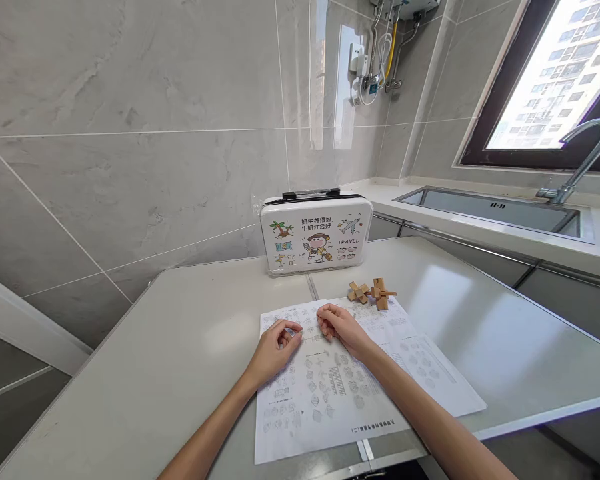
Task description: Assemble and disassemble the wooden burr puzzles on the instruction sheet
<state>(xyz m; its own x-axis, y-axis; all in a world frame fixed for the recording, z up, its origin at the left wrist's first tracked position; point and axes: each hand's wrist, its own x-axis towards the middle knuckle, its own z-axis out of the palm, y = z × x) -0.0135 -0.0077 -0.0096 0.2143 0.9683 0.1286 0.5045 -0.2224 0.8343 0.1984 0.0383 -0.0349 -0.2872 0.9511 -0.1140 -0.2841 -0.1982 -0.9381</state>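
A large printed paper sheet (pixel 325 433), covered with small puzzle diagrams and upside-down text, lies flat on the table. Over its left part rests my left hand (pixel 276 348), fingers loosely bent, with a gap between thumb and forefinger and nothing in it. My right hand (pixel 341 327) is by the sheet's upper middle, its fingers curled inward; no object shows in it. Just beyond it, at the sheet's far edge, sit two wooden burr puzzles: a star-shaped one (pixel 359 292) and a taller cross-shaped one (pixel 382 293) with a mark on its upright piece.
A white cartoon-printed case (pixel 316 235) with a black handle stands upright at the back of the light table (pixel 180 360). To the right are a counter with a metal sink (pixel 495 205), a faucet (pixel 580 160) and a window. Grey tiled wall rises behind.
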